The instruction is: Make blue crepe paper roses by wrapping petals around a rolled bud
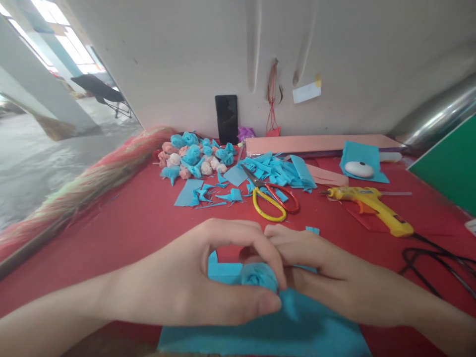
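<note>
Between the fingers of my left hand (201, 277) is a blue crepe paper flower (259, 276), its rolled petals facing up. The thumb and index finger curl round it. My right hand (320, 263) meets the left at the flower's far right side, its fingers bent and pressed together; their tips are partly hidden, and they appear to grip the flower's base. Under both hands lies a blue crepe paper sheet (260, 332). Beyond them, scissors (266, 191) with one yellow and one red handle rest partly on blue paper scraps (275, 168).
A yellow glue gun (372, 206) lies at right, its black cord (439, 263) trailing. Finished paper flowers (193, 156) are piled back left. A phone (226, 119) leans on the wall. A white oval object (359, 169) sits on blue paper. Folded peach paper (320, 145) lines the back.
</note>
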`<action>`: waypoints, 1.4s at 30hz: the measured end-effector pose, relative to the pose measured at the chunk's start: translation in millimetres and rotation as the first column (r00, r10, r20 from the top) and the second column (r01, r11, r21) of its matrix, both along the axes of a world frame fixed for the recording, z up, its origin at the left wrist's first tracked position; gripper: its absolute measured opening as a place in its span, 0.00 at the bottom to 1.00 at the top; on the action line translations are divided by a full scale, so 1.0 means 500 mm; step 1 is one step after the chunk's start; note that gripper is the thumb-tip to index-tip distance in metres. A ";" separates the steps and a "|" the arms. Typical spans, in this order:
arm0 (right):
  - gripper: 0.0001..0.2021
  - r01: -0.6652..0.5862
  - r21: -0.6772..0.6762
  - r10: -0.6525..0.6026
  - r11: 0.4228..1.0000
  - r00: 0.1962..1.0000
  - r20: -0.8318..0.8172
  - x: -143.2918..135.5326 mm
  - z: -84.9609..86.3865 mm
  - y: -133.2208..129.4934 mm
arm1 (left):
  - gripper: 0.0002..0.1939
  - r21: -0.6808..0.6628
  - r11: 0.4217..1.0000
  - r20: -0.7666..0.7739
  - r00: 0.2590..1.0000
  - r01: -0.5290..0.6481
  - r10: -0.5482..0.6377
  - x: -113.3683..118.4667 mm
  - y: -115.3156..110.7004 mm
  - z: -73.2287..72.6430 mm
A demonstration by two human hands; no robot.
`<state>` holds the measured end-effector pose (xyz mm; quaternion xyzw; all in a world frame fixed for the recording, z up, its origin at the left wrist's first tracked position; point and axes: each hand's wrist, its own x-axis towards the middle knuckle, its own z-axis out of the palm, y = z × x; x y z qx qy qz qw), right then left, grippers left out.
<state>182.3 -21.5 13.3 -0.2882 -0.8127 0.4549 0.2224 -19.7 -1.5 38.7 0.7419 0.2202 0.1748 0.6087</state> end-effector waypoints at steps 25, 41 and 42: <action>0.14 0.016 -0.061 -0.018 0.998 0.999 -0.037 0.001 -0.002 -0.001 | 0.06 0.017 0.999 -0.030 0.999 -0.030 0.030 -0.014 0.021 -0.007; 0.10 0.115 -0.440 -0.207 0.891 0.964 -0.168 -0.011 -0.007 -0.009 | 0.08 -0.022 0.999 0.028 0.999 -0.032 0.033 -0.005 0.026 -0.014; 0.11 0.126 -0.422 -0.210 0.898 0.965 -0.159 -0.011 -0.009 -0.010 | 0.08 -0.006 0.999 0.016 0.999 -0.047 0.047 -0.003 0.025 -0.014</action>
